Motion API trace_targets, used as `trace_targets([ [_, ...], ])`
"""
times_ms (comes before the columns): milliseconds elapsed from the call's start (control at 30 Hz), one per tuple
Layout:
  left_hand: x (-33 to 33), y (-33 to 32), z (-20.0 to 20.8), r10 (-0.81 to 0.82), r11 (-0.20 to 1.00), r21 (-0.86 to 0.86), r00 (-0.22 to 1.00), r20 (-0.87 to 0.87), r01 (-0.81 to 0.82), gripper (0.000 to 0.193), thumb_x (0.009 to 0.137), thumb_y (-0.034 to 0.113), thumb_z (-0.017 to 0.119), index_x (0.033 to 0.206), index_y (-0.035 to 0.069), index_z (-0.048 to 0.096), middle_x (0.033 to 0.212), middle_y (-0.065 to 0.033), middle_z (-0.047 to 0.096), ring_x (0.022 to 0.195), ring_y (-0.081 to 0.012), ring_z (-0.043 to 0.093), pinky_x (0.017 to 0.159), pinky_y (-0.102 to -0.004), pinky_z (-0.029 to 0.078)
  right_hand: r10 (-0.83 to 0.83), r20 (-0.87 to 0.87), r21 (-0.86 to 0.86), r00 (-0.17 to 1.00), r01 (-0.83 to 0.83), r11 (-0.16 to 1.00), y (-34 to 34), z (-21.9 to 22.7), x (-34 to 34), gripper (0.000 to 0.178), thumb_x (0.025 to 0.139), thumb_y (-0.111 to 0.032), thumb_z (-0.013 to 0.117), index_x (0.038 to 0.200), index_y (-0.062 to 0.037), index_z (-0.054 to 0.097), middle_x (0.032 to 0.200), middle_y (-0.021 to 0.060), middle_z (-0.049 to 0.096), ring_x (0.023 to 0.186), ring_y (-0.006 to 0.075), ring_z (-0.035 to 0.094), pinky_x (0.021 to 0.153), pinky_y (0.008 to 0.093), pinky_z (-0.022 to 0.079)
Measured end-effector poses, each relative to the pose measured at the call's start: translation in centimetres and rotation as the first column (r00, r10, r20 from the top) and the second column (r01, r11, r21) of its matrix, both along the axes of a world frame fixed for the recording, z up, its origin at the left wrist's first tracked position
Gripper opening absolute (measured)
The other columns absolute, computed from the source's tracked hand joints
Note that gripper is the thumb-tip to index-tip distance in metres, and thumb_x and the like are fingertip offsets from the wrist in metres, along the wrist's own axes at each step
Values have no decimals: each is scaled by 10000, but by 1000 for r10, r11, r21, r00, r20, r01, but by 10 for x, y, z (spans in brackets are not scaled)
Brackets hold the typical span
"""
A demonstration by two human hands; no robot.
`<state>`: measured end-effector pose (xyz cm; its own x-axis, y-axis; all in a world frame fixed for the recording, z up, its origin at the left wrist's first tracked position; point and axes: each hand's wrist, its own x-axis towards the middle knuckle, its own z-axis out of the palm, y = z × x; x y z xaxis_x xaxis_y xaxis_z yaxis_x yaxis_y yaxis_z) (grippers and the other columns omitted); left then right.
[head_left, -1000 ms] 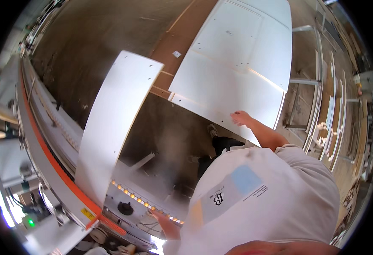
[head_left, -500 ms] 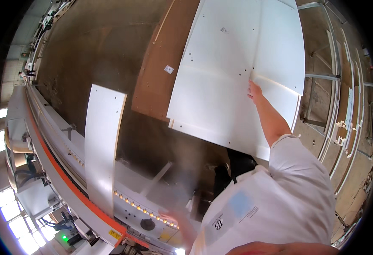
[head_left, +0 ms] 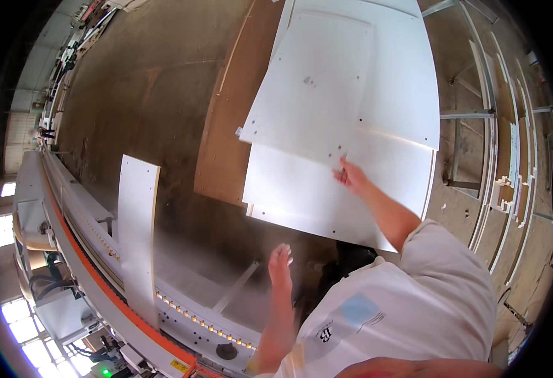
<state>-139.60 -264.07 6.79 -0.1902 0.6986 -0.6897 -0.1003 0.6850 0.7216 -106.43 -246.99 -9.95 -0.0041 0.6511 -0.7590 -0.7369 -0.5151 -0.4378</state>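
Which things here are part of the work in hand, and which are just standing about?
In hand:
- right hand resting on the top white panel of the white panel stack
- left hand, empty, raised over the machine bed
- narrow white panel lying on the edge machine

Standing about:
- brown board under the stack
- metal rack of strips

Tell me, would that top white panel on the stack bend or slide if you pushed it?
The top white panel probably stays stiff: it lies flat with straight edges. It may slide easily, since smooth panels lie beneath it. The right hand touches its near edge; likely awkward alone, being broad.
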Motion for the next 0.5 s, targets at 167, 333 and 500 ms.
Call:
trace_targets([
  [167,46,52,-17,133,991,-10,945,300,-136,429,993,306,578,1315,33,502,1207,-98,605,1064,-202,604,866,-320,483,285,-136,9,949,-287,958,-104,67,-58,280,993,-332,588,1097,-78,531,931,34,560,1047,210,650,834,346,539],
  [333,61,17,-61,564,822,-163,744,358,-545,337,1016,306,536,1222,39,547,1174,-93,609,1056,-247,614,894,-413,509,715,-77,26,695,-716,698,-179,96,-67,430,943,-438,629,1189,-95,551,1143,53,598,1199,202,568,929,383,465],
  [500,25,-73,-59,711,703,-210,667,222,-679,363,1016,309,525,1251,33,559,1197,-97,625,1064,-266,624,915,-432,512,456,56,-163,888,-442,882,-182,15,-22,665,949,-606,451,1387,-108,496,1422,122,525,1338,240,452,1097,477,315],
])
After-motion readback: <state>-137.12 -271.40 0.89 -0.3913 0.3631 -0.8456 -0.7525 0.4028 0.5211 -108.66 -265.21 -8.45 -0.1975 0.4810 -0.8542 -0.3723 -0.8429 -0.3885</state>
